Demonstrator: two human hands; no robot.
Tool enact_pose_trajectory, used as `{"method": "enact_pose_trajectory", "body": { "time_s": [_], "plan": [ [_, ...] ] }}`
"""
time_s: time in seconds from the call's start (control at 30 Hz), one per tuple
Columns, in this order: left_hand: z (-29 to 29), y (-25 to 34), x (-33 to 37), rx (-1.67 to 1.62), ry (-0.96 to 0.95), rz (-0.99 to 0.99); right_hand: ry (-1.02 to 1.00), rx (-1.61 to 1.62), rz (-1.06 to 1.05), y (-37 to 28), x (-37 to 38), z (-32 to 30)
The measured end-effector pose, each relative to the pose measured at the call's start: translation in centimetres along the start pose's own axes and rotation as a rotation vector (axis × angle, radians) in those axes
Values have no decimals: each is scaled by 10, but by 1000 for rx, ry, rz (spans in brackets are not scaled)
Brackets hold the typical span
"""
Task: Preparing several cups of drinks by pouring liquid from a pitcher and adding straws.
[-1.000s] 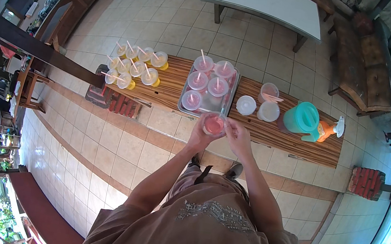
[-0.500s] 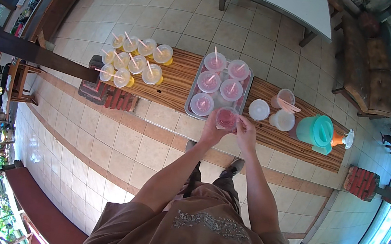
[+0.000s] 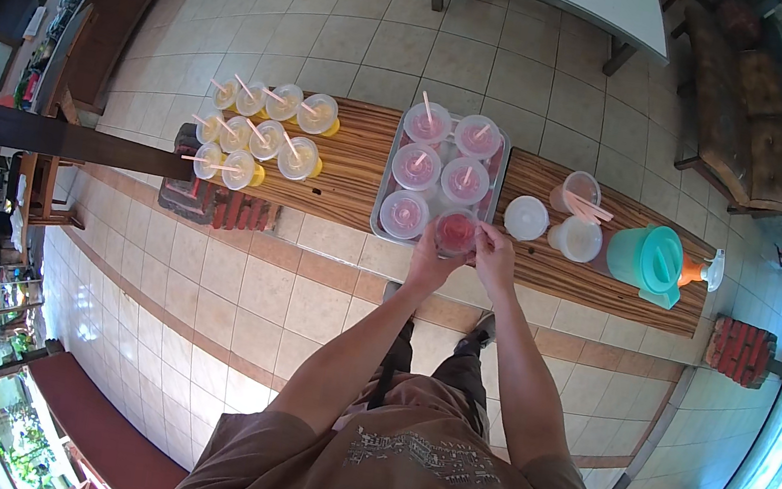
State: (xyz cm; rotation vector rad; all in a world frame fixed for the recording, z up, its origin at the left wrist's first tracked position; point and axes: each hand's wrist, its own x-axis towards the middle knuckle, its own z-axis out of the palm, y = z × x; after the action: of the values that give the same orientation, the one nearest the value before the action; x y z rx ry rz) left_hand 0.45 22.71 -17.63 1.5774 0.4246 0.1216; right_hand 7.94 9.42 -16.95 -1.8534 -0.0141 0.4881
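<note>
A clear plastic cup of red drink (image 3: 455, 232) is at the near right corner of a metal tray (image 3: 500, 175). My left hand (image 3: 432, 265) is wrapped round its near left side. The fingers of my right hand (image 3: 494, 258) pinch at its right rim. Whether this cup has a lid I cannot make out. Several pink drink cups with domed lids fill the rest of the tray, among them one (image 3: 405, 214) just left of the held cup. Pale pink straws stick out of several lids, such as the far left cup's (image 3: 427, 123).
Yellow drinks with straws (image 3: 270, 138) stand on the left of the striped wooden bench (image 3: 354, 153). Right of the tray are a white lid stack (image 3: 525, 218), a cup of straws (image 3: 581, 192), a pale container (image 3: 575, 239), a turquoise pitcher (image 3: 647, 258) and a spray bottle (image 3: 705, 271).
The red drink cup has moved slightly away from me, further into the tray's near right corner. Both hands stay on it. The whole view has shifted a little.
</note>
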Motion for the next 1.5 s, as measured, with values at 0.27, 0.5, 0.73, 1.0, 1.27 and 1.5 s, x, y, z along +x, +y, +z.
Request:
{"method": "enact_pose_trajectory", "body": {
  "time_s": [0.27, 0.5, 0.73, 1.0, 1.27, 1.5],
  "plan": [
    [12, 4, -2, -103, 28, -18, 24, -127, -51, -4, 7, -6],
    [20, 7, -5, -138, 53, -80, 79, -47, -112, 7, 3, -12],
    [21, 28, -14, -134, 119, -180, 395, -657, -395, -1, -19, -44],
    [23, 54, -42, 241, 106, -443, 315, -954, -353, 28, 0, -55],
    [106, 84, -14, 642, -205, 225, 255, -833, -329, 45, 10, -75],
    [132, 62, 57, 751, -95, 97, 356, -755, -511, 23, -4, -84]
  ]
}}
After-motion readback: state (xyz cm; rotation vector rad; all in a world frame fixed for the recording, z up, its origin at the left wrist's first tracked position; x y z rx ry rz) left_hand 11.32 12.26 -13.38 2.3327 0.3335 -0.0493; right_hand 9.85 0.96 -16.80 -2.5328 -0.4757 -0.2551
